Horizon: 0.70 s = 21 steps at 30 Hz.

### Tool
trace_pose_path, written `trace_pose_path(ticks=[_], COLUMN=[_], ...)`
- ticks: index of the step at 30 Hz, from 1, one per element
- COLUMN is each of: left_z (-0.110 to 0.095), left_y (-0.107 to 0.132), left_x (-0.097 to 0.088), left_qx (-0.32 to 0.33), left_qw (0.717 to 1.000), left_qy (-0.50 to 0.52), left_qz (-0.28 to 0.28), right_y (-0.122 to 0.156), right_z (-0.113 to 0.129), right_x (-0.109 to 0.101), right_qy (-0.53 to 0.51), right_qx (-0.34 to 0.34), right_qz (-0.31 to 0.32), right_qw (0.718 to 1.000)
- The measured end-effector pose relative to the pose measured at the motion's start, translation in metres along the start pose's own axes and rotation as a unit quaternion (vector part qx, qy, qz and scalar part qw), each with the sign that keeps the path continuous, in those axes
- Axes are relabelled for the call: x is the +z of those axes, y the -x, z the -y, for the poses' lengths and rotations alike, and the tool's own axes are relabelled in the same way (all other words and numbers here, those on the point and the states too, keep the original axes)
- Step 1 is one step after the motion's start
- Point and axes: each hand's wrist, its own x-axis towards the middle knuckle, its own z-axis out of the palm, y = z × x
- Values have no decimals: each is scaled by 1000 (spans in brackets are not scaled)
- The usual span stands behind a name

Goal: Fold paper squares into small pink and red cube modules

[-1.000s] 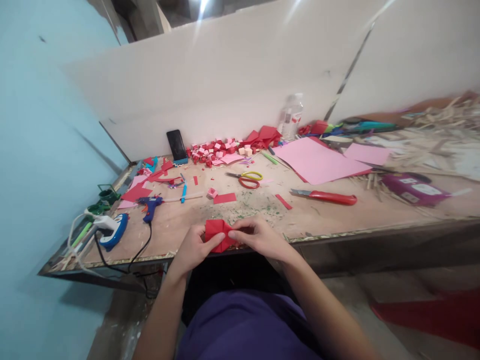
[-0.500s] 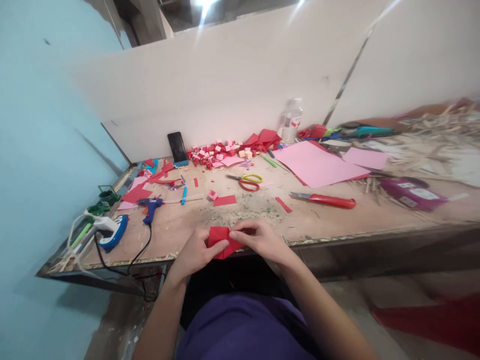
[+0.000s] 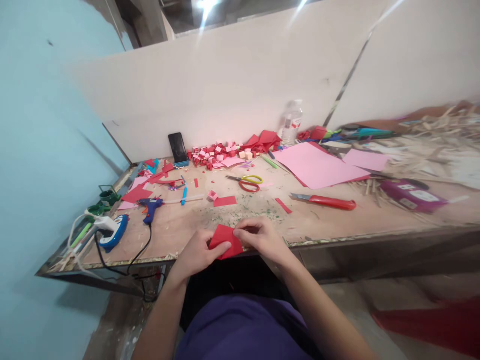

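A small folded piece of red paper (image 3: 226,241) lies at the front edge of the wooden worktable (image 3: 337,220). My left hand (image 3: 197,254) pinches its left side, thumb lying on top. My right hand (image 3: 258,237) grips its right side with curled fingers. Both hands are closed on the paper, right in front of my body.
Scissors (image 3: 247,181) and a red utility knife (image 3: 327,201) lie beyond my hands. A blue glue gun (image 3: 150,206) and its cord sit at left. A pile of small red and pink folded pieces (image 3: 219,151), a phone (image 3: 177,147), a bottle (image 3: 290,121) and pink sheets (image 3: 315,165) lie farther back.
The red paper has gone from a bunched shape to a flatter folded one between my fingers. Both hands stayed at the table edge.
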Motion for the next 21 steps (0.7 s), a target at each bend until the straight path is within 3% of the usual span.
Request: trace_pose_path(ticks=[8, 16, 21], left_z=[4, 6, 9], left_y=[-2, -2, -8], left_x=[1, 0, 1], left_qx=[-13, -3, -30], left_qw=[997, 996, 981], left_qy=[55, 70, 137], left_qz=[-55, -51, -133], right_y=[-4, -4, -5], right_z=[4, 3, -1], right_x=[1, 0, -2], right_qy=[-23, 4, -54], right_qx=[11, -8, 7], right_qz=[-37, -29, -62], right_qw=[999, 1000, 997])
